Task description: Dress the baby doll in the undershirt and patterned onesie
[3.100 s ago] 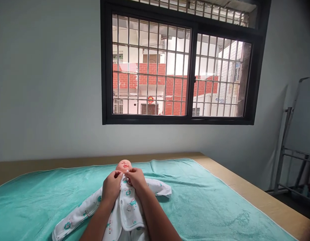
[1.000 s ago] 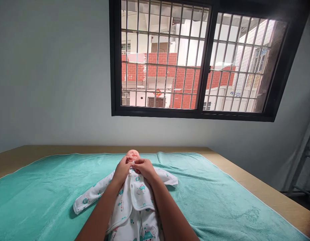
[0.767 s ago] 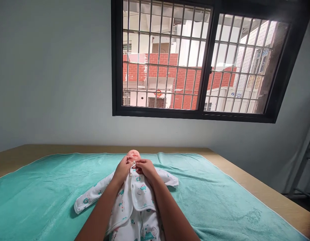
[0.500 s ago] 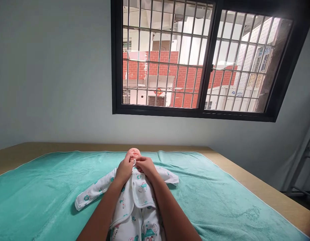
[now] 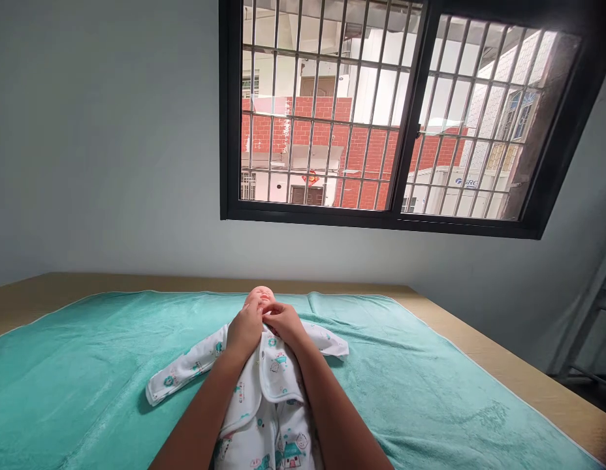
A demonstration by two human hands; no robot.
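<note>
A baby doll (image 5: 260,294) lies on its back, head toward the wall, dressed in a white printed baby jacket (image 5: 278,369) and matching trousers (image 5: 288,447). Both sleeves stretch out sideways. At the neck of the jacket, my left hand (image 5: 247,326) and my right hand (image 5: 283,321) meet, fingers pinched together on the collar just under the doll's chin. The fingertips cover the bit of collar they hold. Below them the front flaps hang apart toward the bottom, with the trousers showing between.
Under the doll a turquoise blanket (image 5: 97,365) is spread over a wooden table (image 5: 484,343). Behind the table stands a grey wall (image 5: 111,163) with a barred, black-framed window (image 5: 322,117). A metal frame (image 5: 591,326) is at the right edge.
My left hand has turned inward and its fingers have closed nearer to the right ones, covering the collar edge that showed between them. The doll stays put; the view shifts slightly.
</note>
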